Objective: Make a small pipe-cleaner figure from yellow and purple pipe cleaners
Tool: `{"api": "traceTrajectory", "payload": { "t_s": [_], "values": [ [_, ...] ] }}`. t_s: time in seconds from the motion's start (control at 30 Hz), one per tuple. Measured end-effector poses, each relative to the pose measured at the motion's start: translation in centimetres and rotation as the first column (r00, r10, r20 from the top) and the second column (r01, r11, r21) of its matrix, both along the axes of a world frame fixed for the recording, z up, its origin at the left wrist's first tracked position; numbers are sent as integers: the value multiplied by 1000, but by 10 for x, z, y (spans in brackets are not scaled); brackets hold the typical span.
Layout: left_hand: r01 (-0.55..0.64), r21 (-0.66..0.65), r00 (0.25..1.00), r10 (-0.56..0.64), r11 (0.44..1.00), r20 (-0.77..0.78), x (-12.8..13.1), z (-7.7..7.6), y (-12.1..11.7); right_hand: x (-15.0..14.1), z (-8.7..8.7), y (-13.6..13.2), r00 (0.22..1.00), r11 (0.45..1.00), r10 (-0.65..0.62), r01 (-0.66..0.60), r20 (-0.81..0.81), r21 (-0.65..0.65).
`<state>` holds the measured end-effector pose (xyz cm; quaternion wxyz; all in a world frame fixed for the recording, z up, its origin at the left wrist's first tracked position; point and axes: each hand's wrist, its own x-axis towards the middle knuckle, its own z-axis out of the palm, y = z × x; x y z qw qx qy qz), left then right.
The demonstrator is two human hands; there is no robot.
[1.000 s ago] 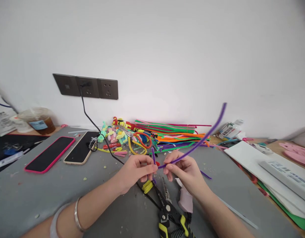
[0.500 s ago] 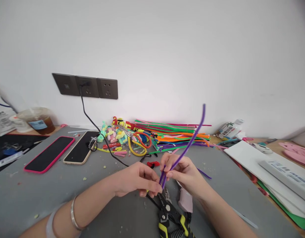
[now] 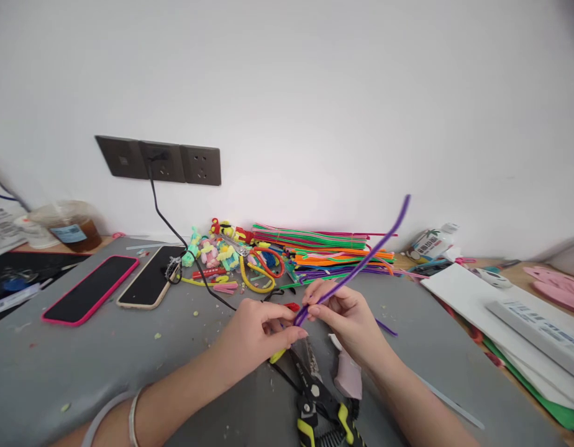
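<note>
A purple pipe cleaner (image 3: 364, 261) is held in both hands, its long free end rising to the upper right. The lower end is folded back on itself between my fingers. My left hand (image 3: 263, 332) pinches that folded end between thumb and fingers. Just to the right, my right hand (image 3: 336, 310) grips the pipe cleaner a little higher up. Below the hands, wire-stripping pliers (image 3: 315, 391) with black and yellow handles lie on the grey mat. A pale pink tool (image 3: 348, 374), partly covered by my right hand, is beside them. Another purple piece (image 3: 386, 327) lies behind my right wrist.
Bundles of coloured pipe cleaners (image 3: 310, 238) and small fuzzy figures (image 3: 212, 253) line the wall. Two phones (image 3: 92, 289) lie left, near a black cable (image 3: 162, 214). A drink cup (image 3: 70, 228) stands far left. White sheets (image 3: 459, 292) lie right. A glue stick (image 3: 450, 402) is near my right forearm.
The short end of the purple pipe cleaner, upright earlier, is now folded against the longer part. Both hands dipped, then rose slightly, and the long end swung left and back right.
</note>
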<state>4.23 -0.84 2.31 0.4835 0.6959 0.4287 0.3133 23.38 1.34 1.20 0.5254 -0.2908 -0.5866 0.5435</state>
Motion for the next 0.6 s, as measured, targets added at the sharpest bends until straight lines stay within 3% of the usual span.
{"api": "traceTrajectory", "payload": {
  "t_s": [0.43, 0.6],
  "values": [
    [40, 182, 996, -25, 982, -80, -3, -4, -1, -2, 5, -3, 997, 998, -47, 49, 59, -32],
    [19, 151, 995, -5, 988, -95, -4, 0, 0, 0, 6, -2, 996, 990, -68, 75, 64, -116]
  ]
}}
